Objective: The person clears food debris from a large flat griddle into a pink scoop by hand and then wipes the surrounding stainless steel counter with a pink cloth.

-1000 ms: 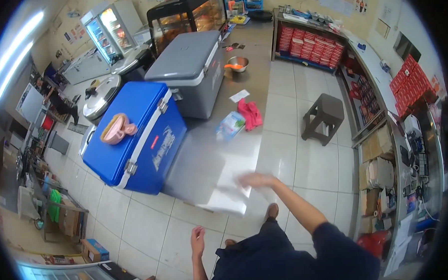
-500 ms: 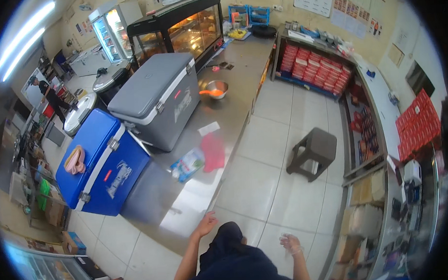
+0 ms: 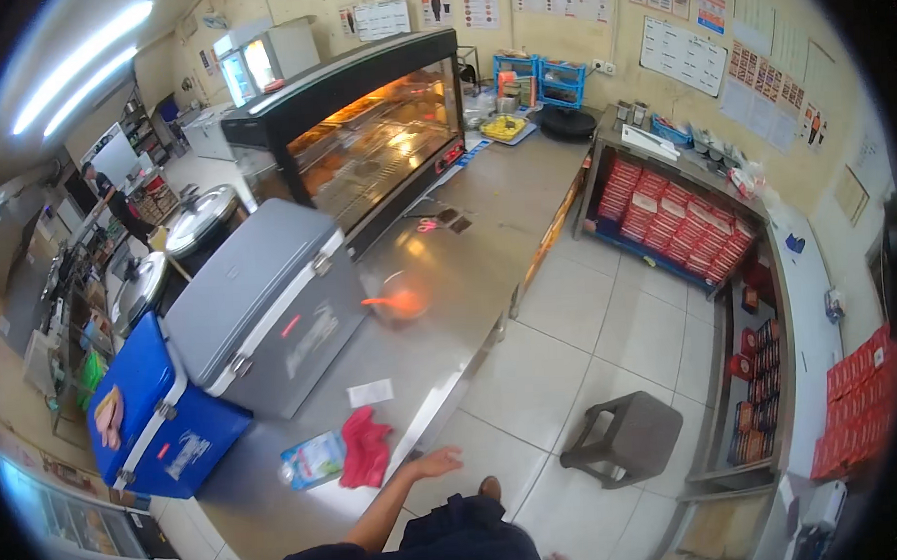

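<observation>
Where steel counter [image 3: 486, 228] ends, left hand [image 3: 439, 464] open (empty) nr crumpled red cloth [image 3: 364, 450]; right hand unseen.

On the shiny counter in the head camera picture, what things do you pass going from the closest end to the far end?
Red cloth → white paper slip → orange bowl → scissors → yellow tray of food.

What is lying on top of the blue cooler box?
On the blue cooler box lid lies a pinkish bundle; it is too blurred to tell what kind of thing. The lid is shut, so whatever is inside stays hidden. A grey cooler box stands beside it.
</observation>
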Available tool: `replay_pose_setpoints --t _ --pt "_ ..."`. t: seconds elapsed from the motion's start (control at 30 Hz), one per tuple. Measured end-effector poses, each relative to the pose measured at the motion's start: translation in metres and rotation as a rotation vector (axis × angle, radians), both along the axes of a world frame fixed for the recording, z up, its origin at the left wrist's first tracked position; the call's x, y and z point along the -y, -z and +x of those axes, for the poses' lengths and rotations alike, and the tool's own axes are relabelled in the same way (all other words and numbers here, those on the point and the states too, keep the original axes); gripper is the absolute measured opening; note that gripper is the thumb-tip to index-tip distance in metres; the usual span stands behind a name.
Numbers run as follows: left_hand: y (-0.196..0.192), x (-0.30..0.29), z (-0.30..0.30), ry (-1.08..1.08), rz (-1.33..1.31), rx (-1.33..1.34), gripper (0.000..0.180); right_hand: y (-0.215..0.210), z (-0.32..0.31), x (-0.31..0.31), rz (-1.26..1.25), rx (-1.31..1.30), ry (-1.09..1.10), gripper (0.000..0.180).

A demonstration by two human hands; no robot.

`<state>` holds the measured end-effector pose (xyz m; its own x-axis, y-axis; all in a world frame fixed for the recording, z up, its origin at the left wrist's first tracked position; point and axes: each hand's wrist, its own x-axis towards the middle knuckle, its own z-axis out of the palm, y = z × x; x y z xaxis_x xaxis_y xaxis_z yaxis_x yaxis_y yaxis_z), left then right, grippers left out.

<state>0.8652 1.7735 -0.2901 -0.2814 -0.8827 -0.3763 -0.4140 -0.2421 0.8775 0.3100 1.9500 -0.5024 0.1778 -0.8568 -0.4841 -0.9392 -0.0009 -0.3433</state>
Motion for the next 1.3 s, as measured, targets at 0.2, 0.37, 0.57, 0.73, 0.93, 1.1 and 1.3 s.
replay_pose_setpoints --t 0.2,0.37,0.57,0.73,0.93,1.1,1.3 --pt "-0.056 0.298 -0.077 -0.021 0.025 -0.057 0.053 -0.094 -0.001 0.137 0.314 0.091 0.509 0.044" --pt "-0.024 0.48 -0.049 -0.146 -0.102 -0.126 0.047 -0.096 -0.034 0.313 0.276 0.181 0.475 0.048" --pt "0.033 0.6 0.063 -0.472 -0.412 0.135 0.04 -0.078 -0.115 0.571 0.09 0.313 0.176 0.053" --pt "0.03 0.727 0.098 -0.696 -0.297 0.024 0.037 -0.131 -0.159 0.848 0.185 0.664 0.664 0.041" --pt "0.022 0.773 0.216 -0.583 -0.398 0.977 0.074 -0.174 -0.129 1.082 -0.311 0.176 -0.006 0.031" --pt "0.021 0.829 0.214 -0.486 0.078 1.191 0.101 -0.201 -0.118 1.162 -0.09 -0.076 -0.064 0.032" --pt "-0.028 0.869 0.233 -0.357 0.068 1.217 0.055 -0.209 -0.096 1.239 -0.271 -0.031 -0.182 0.027"
